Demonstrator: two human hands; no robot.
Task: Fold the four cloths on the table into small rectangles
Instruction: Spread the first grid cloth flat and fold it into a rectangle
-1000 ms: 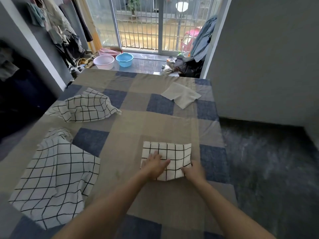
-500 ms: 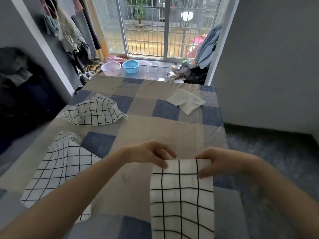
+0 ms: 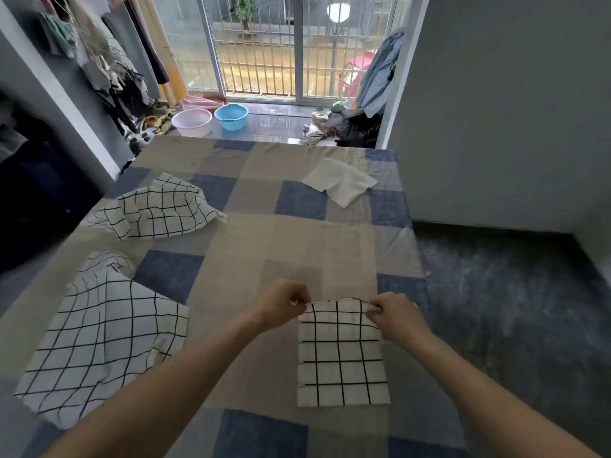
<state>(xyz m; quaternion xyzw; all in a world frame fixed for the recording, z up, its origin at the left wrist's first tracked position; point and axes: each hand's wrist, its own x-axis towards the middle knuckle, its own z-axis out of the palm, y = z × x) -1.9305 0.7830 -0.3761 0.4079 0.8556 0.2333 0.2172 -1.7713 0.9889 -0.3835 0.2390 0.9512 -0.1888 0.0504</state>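
Note:
A folded white cloth with a black grid (image 3: pixel 342 355) lies as a rectangle on the near right of the table. My left hand (image 3: pixel 281 305) pinches its far left corner and my right hand (image 3: pixel 395 314) pinches its far right corner, with that far edge lifted slightly. A larger unfolded grid cloth (image 3: pixel 102 335) is spread at the near left. Another grid cloth (image 3: pixel 158 211) lies crumpled at the middle left. A plain white cloth (image 3: pixel 340 181) rests loosely folded at the far right.
The table (image 3: pixel 291 246) wears a beige and blue checked cover; its right edge drops to a dark floor (image 3: pixel 512 309). Beyond the far edge stand a pink basin (image 3: pixel 191 122) and a blue basin (image 3: pixel 231 115), plus piles of clothes.
The small grid cloth was lifted off the table, turned a quarter, and laid down nearer to me as a taller rectangle. Both hands moved from pressing it flat to pinching its far corners.

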